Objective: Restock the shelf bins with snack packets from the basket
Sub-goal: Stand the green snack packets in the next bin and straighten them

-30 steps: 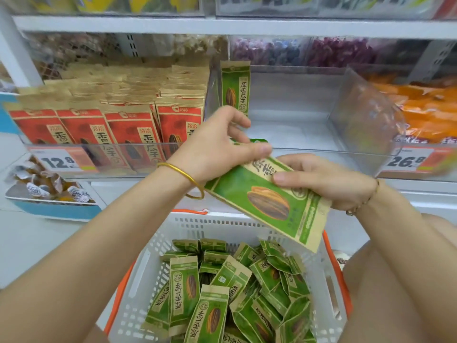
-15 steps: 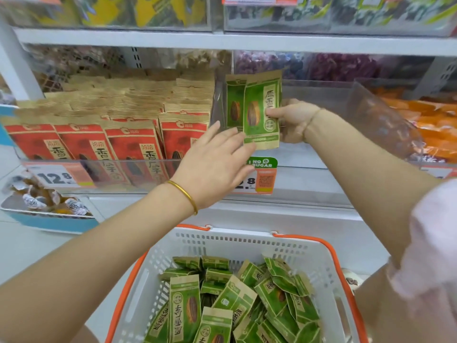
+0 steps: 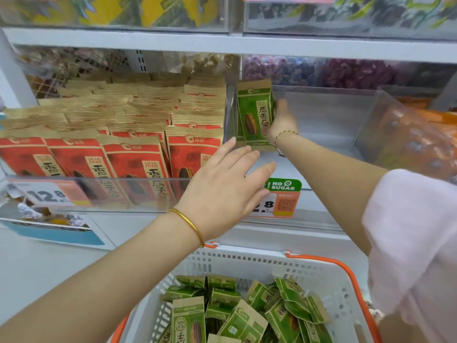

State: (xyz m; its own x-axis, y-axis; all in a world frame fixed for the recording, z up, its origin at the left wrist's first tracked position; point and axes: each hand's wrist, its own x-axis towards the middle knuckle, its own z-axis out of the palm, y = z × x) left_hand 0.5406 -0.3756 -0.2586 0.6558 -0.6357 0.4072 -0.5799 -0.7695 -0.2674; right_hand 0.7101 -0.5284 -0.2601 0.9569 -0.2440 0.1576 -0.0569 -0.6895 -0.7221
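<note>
A green snack packet (image 3: 256, 115) stands upright at the back left of a clear shelf bin (image 3: 321, 112), against the divider. My right hand (image 3: 282, 120) reaches deep into the bin and holds the packet's right edge. My left hand (image 3: 222, 189) hovers open, fingers spread, over the bin's front lip and touches nothing that I can see. Below, a white basket (image 3: 247, 263) with orange handles holds several more green packets (image 3: 247, 313).
The bin to the left is packed with red and tan packets (image 3: 123, 144). An orange-filled bin (image 3: 415, 134) stands on the right. Price tags (image 3: 279, 201) hang on the bin fronts. A blue tray of wrapped sweets (image 3: 49, 219) sits low left.
My right hand carried the green packet from above the basket up into the clear bin and pushed it to the back left. My left hand let go of it and opened.
</note>
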